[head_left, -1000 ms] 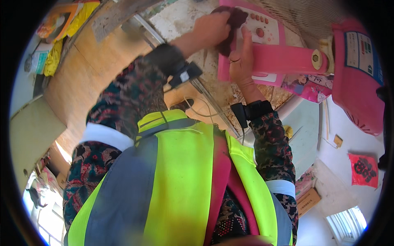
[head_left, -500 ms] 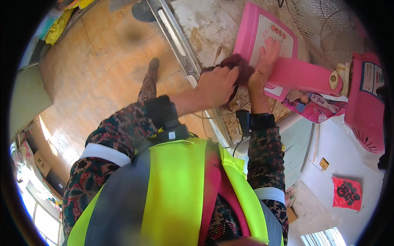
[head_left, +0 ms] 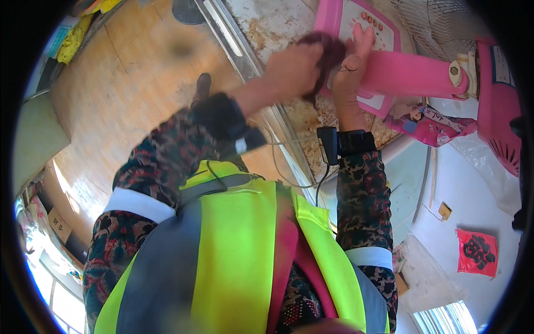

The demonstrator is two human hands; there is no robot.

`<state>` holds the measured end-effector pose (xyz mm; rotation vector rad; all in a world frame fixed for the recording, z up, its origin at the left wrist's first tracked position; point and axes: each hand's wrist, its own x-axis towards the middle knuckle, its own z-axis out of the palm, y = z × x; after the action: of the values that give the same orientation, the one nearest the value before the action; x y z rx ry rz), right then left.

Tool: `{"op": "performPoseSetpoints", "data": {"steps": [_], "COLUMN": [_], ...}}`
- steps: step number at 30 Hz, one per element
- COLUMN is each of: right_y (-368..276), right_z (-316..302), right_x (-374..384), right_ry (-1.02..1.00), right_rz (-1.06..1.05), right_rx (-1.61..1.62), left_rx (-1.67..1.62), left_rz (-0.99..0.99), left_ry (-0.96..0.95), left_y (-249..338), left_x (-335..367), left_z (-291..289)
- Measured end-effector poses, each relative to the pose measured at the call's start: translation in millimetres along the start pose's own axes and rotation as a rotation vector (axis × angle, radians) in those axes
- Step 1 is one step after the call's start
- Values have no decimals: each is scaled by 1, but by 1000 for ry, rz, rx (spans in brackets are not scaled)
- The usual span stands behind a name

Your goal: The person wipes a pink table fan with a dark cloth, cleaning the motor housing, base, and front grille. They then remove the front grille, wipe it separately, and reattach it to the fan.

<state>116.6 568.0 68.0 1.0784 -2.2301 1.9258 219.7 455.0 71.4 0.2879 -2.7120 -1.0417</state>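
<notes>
A pink electric fan (head_left: 411, 72) lies on its side at the upper right, its base with a white button panel (head_left: 370, 42) turned up toward me. My left hand (head_left: 295, 69), smeared by motion, is closed round a dark maroon cloth (head_left: 328, 47) beside the near left corner of the base. My right hand (head_left: 351, 69) lies against the base where the pole joins it. Its fingers are stretched out over the panel, and nothing shows in its palm. The cloth hangs just left of that hand; whether it touches the base I cannot tell.
The fan's wire guard (head_left: 434, 28) is at the far right. Under the fan spreads a worn, stained tabletop (head_left: 272, 25) with a metal-trimmed edge. A pink printed package (head_left: 434, 125) sits below the pole. A loose cable (head_left: 278, 161) loops near my wrists. Tan floor (head_left: 133, 72) extends left.
My left hand and the cloth have moved up and slightly away along the base. The whole view has shifted a little, so the fan sits higher in it. My right hand stays against the base.
</notes>
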Motion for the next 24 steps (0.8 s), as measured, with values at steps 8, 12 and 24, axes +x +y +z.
{"op": "performPoseSetpoints", "data": {"steps": [8,12,24], "right_y": [1,4,2], "right_z": [2,2,4], "right_x": [0,0,1], "right_ry": [20,30,55], "right_rz": [-4,-15,-122], "right_rx": [8,-16,-127], "left_rx": [131,-99,-22], "left_rz": [444,286,212], "left_ry": [-175,-101,76], "left_y": [2,-4,-6], "left_x": [-89,-93,-42], "left_z": [2,-23,-2]}}
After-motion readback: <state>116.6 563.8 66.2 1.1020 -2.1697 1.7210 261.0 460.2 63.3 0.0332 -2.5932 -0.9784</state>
